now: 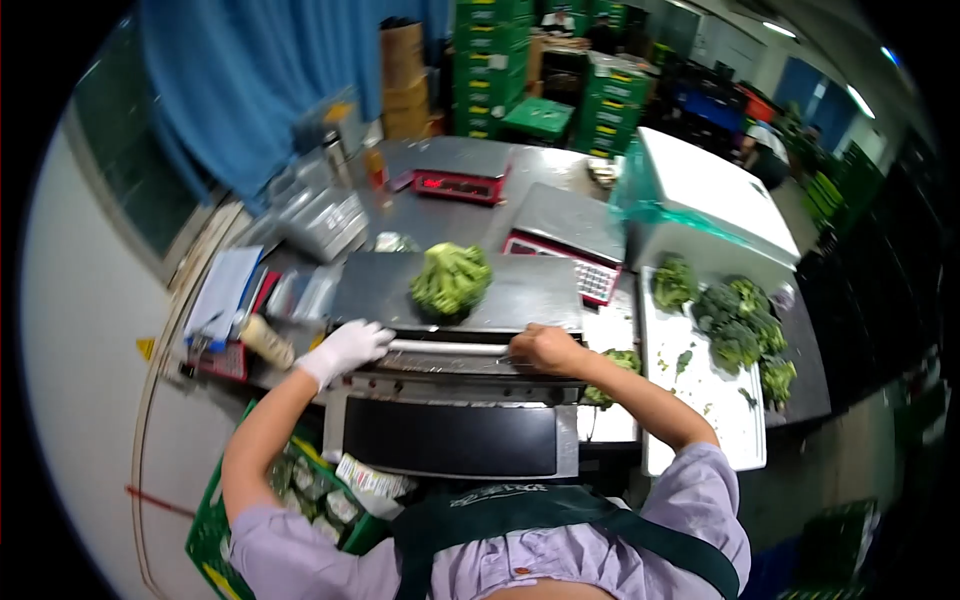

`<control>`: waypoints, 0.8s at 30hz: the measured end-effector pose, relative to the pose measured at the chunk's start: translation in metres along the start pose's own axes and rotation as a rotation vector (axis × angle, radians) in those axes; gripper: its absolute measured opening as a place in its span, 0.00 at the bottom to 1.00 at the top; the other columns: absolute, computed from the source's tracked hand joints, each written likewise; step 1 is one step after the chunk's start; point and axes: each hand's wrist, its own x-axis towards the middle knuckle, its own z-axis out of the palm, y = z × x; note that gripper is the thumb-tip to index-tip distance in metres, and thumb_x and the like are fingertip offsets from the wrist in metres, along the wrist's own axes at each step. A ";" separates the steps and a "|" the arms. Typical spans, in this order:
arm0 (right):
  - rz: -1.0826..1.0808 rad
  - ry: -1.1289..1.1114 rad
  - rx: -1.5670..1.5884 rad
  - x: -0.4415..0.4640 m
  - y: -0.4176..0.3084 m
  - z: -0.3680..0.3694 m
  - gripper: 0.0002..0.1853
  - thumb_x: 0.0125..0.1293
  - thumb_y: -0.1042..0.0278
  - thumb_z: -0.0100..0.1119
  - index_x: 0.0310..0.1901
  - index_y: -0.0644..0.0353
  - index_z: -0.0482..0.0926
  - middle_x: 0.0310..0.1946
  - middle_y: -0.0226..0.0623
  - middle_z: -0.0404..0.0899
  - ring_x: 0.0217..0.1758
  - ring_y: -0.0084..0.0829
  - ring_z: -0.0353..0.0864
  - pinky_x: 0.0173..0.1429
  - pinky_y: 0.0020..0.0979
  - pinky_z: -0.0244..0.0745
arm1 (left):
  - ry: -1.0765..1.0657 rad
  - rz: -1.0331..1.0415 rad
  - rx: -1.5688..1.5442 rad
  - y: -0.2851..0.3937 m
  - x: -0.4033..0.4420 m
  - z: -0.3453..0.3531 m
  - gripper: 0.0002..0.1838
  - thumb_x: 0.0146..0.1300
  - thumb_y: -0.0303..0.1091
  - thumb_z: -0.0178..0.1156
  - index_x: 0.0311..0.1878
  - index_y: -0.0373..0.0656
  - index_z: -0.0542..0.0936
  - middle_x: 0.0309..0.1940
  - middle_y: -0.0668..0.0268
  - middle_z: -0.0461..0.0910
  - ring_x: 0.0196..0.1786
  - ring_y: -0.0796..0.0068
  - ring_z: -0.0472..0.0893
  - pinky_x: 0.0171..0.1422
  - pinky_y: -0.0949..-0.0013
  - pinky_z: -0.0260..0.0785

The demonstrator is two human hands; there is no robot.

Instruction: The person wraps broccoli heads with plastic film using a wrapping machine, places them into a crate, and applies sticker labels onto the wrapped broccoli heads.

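- Right hand [546,349] curls closed on one end of a white strip [450,348]; gloved left hand [348,352] meets the other, grip unclear.
- Broccoli head [450,283] sits just beyond, on a metal plate [375,290].
- Metal desk [548,168] carries scales [460,185]; green crates [490,75] stack behind.
- Far-right background [895,230]: too dark.

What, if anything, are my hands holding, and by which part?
Your left hand and right hand are at opposite ends of the white strip; whether they hold it can't be told.
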 end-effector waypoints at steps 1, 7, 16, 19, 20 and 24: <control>0.050 -0.008 0.028 -0.001 -0.002 -0.003 0.07 0.58 0.66 0.55 0.38 0.54 0.78 0.29 0.41 0.77 0.37 0.45 0.77 0.39 0.42 0.74 | 0.020 -0.033 -0.066 0.001 -0.002 0.000 0.05 0.51 0.34 0.54 0.32 0.50 0.78 0.42 0.68 0.75 0.40 0.67 0.75 0.38 0.65 0.70; 0.231 0.012 0.527 -0.039 -0.053 -0.038 0.06 0.63 0.70 0.54 0.37 0.62 0.77 0.30 0.40 0.81 0.34 0.38 0.80 0.40 0.32 0.73 | 0.061 -0.833 -1.577 0.037 -0.020 -0.042 0.05 0.64 0.29 0.51 0.34 0.39 0.73 0.32 0.69 0.76 0.27 0.82 0.76 0.29 0.77 0.67; -0.152 0.526 1.000 0.054 -0.065 -0.179 0.07 0.70 0.71 0.44 0.42 0.65 0.70 0.37 0.38 0.78 0.39 0.25 0.80 0.40 0.26 0.76 | 1.180 -0.615 -1.478 -0.045 0.032 -0.119 0.03 0.66 0.28 0.50 0.38 0.40 0.70 0.38 0.68 0.70 0.48 0.73 0.73 0.53 0.71 0.65; 0.043 0.599 0.597 0.121 0.040 -0.126 0.29 0.59 0.51 0.60 0.52 0.67 0.67 0.47 0.49 0.76 0.51 0.39 0.76 0.54 0.34 0.72 | 0.821 -0.751 -0.960 -0.096 0.081 -0.024 0.05 0.66 0.30 0.51 0.40 0.39 0.72 0.35 0.69 0.71 0.41 0.78 0.70 0.48 0.75 0.63; 0.177 0.517 0.355 0.123 0.063 -0.100 0.40 0.52 0.43 0.65 0.56 0.67 0.65 0.51 0.52 0.74 0.55 0.44 0.74 0.57 0.36 0.70 | 0.697 -0.677 -0.827 -0.097 0.091 0.002 0.08 0.65 0.32 0.52 0.43 0.39 0.73 0.36 0.69 0.73 0.40 0.78 0.71 0.48 0.75 0.63; 0.252 -0.182 0.679 0.094 0.086 -0.023 0.62 0.35 0.37 0.74 0.64 0.72 0.53 0.61 0.60 0.62 0.64 0.49 0.64 0.64 0.38 0.62 | 0.200 -0.558 -1.503 -0.053 0.112 0.009 0.40 0.51 0.36 0.65 0.65 0.39 0.57 0.55 0.64 0.68 0.59 0.72 0.67 0.65 0.71 0.57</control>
